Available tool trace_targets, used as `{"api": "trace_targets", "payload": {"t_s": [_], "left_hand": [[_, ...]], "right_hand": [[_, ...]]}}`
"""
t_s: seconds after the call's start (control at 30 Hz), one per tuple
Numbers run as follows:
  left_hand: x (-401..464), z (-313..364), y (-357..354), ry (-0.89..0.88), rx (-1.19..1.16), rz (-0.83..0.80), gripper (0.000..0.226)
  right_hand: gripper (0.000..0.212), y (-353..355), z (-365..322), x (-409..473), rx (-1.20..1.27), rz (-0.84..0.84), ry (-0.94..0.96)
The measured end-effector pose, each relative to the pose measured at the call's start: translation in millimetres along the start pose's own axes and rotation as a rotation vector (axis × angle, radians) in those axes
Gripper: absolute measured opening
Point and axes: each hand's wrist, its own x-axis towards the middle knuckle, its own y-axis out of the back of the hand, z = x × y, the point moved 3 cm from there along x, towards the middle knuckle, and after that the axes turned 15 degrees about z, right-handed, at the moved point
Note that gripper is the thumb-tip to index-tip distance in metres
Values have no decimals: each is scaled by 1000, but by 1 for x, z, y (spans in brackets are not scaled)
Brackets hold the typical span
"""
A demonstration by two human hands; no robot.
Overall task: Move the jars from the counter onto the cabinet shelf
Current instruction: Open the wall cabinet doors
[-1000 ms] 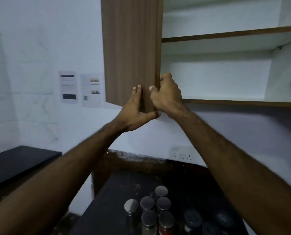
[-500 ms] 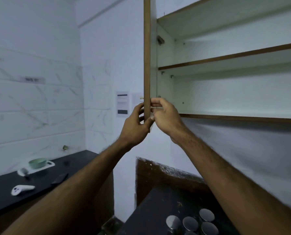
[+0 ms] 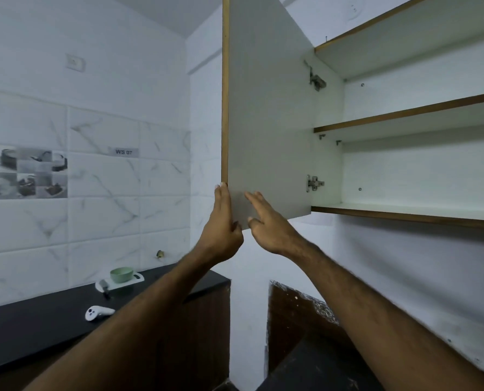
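Both hands are up at the lower free corner of the cabinet door (image 3: 266, 114), which stands swung wide. The left hand (image 3: 221, 221) lies along the door's brown edge with fingers straight, the thumb side tucked at the bottom corner, a loose cupping rather than a firm grip. The right hand (image 3: 266, 221) is spread flat, fingers splayed against the pale inner face, holding nothing.

The jars are not in view; only a dark sliver of tabletop (image 3: 320, 371) shows at the bottom of the frame below the cabinet, so I cannot tell where they stand. The bottom shelf (image 3: 404, 211) and the middle shelf (image 3: 404, 114) are both bare.

The likely trouble: if the hinges (image 3: 315, 183) let the door drift back once released, it could swing into an arm or a jar being lifted past it. Reaching down without looking could also knock the jars together.

The room is a kitchen with white marble-look wall tiles (image 3: 102, 179), one carrying a "WS 07" label (image 3: 123, 151). A second dark tabletop (image 3: 37, 328) on the left carries a green bowl (image 3: 121, 274) on a white cutting board (image 3: 133, 280) and a white handheld controller (image 3: 98, 312).
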Motion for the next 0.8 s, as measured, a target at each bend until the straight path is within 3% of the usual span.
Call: {"api": "trace_targets", "payload": {"t_s": [0.23,0.43,0.6,0.8], "left_hand": [[19,-51,7,-48,303,-48,90],[22,-83,5,-45,402,-118,90],[19,-92,-11,-176,519,-57,89],[19,-101,-27,-212,581,-15,92]], "right_hand": [[73,-46,2,27,-189,-83,144],[76,-76,12,43,-265,-132,196],[78,-89,30,51,-329,-81,252],[81,-94,40,54,-334,-81,298]]}}
